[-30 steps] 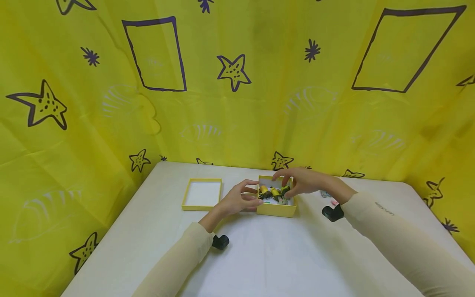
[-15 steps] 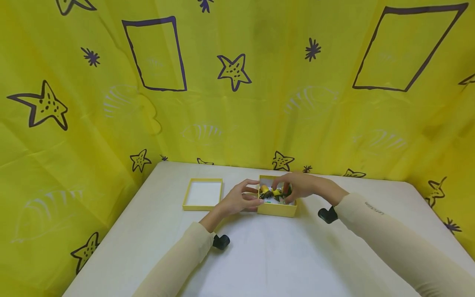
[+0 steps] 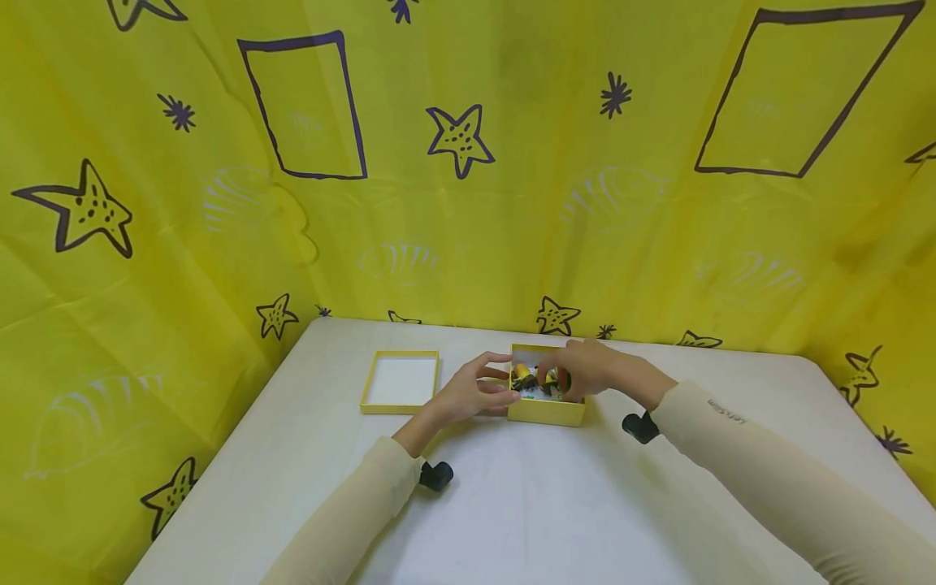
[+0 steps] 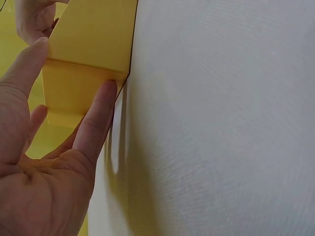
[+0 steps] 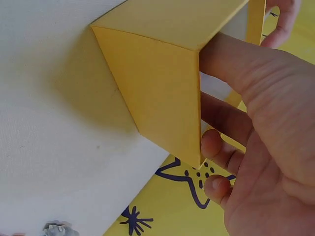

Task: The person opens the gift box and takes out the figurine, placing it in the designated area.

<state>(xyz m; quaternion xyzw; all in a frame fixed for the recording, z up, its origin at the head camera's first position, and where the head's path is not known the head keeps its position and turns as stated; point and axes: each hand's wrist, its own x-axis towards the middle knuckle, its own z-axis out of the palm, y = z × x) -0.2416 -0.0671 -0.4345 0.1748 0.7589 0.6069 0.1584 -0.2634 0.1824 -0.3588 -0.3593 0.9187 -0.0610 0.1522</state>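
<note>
A yellow box (image 3: 545, 413) with a pale inside stands open-topped on the table. Small yellow and dark green objects (image 3: 523, 377) lie in it, too small to name. My left hand (image 3: 471, 392) touches the box's left wall; in the left wrist view its fingers (image 4: 98, 120) lie straight along that wall, with the thumb at the upper edge. My right hand (image 3: 588, 370) reaches over the right wall into the box. In the right wrist view its thumb and a finger go inside, where the box wall hides their tips; whether they pinch something is hidden.
A shallow yellow-rimmed lid (image 3: 389, 409) with a white inside lies left of the box. A small grey object (image 5: 59, 229) sits on the white table (image 3: 468, 512), right of the box. Behind hangs a yellow curtain (image 3: 512, 244) with drawn stars.
My right hand has gone down deeper into the box, its thumb and fingers drawing closer together. The left hand and the box have stayed in place.
</note>
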